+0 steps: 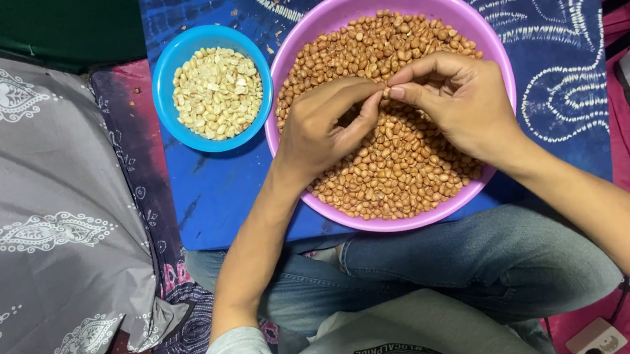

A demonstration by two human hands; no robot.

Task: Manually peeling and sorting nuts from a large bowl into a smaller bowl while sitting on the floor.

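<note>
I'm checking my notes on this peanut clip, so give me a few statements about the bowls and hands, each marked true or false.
1. The purple bowl holds red-brown skinned peanuts. True.
2. The blue bowl stands to the right of the purple bowl. False: it stands to its left.
3. The blue bowl holds pale peanuts without skins. True.
4. The left hand rests in the blue bowl. False: both hands are over the purple bowl.
5. The fingertips of the left hand and right hand meet over the purple bowl. True.
6. The blue bowl is the larger one. False: the purple bowl is larger.
</note>
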